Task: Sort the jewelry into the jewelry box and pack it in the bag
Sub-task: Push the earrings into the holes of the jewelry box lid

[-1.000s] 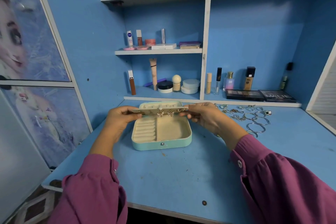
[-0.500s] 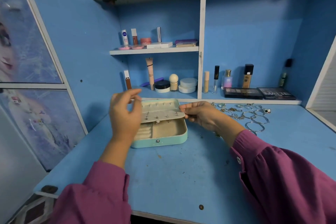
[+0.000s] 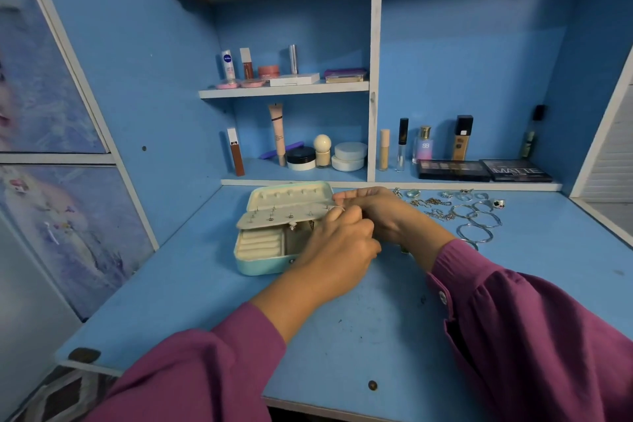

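One head-worn wide-angle view looks forward and down over the blue desk point(image 3: 342, 336), close above the person's forearms, facing the back shelves point(image 3: 284, 90) straight on; the verticals bow outward near the edges.

Blue surface point(image 3: 342, 336) carries open teal jewelry box point(image 3: 260, 262), rear-centre. Loose rings, bangles & chains point(image 3: 476, 216) lie to its right, near rear shelf.

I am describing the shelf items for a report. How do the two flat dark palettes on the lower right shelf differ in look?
The left palette shows rows of small eyeshadow pans through its top, while the right palette has a solid dark lid printed with the word MATTE. The left palette also looks a little wider than the right palette. Both are black, flat, rectangular, and lie side by side.
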A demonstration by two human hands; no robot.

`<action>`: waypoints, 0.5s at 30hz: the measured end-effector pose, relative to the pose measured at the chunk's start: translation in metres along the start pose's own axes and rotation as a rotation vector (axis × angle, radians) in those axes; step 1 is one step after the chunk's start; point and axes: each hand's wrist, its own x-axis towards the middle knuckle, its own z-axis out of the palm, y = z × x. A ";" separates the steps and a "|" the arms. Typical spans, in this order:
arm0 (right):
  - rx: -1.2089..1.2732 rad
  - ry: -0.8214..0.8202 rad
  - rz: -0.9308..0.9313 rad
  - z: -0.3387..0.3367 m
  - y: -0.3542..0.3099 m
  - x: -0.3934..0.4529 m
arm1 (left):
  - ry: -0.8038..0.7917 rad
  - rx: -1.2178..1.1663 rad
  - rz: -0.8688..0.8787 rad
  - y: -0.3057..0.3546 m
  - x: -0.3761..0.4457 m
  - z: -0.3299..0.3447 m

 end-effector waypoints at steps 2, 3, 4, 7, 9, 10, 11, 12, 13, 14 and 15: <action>0.001 0.009 -0.003 0.000 0.000 -0.002 | -0.061 0.028 -0.016 0.003 0.002 -0.001; 0.003 0.008 -0.005 0.001 0.000 -0.003 | -0.082 0.037 -0.024 0.004 0.003 -0.001; 0.006 0.006 -0.008 0.001 0.000 -0.003 | -0.094 0.043 -0.034 0.005 0.003 -0.001; 0.005 0.010 -0.008 0.002 -0.002 -0.005 | -0.118 0.070 -0.052 0.007 0.003 -0.002; 0.008 0.012 -0.006 0.003 -0.002 -0.006 | -0.124 0.092 -0.055 0.008 0.004 -0.002; 0.006 0.014 -0.005 0.003 -0.002 -0.006 | -0.127 0.103 -0.057 0.009 0.005 -0.002; 0.003 0.016 -0.004 0.004 -0.002 -0.007 | -0.127 0.115 -0.058 0.010 0.006 -0.002; -0.002 0.018 -0.006 0.004 -0.002 -0.007 | -0.120 0.124 -0.054 0.010 0.007 0.000; -0.007 0.017 -0.010 0.004 -0.003 -0.007 | -0.111 0.132 -0.050 0.010 0.008 0.001; -0.011 0.014 -0.012 0.003 -0.003 -0.007 | -0.097 0.137 -0.048 0.010 0.009 0.002; -0.011 0.009 -0.013 0.003 -0.003 -0.008 | -0.077 0.135 -0.051 0.009 0.009 0.003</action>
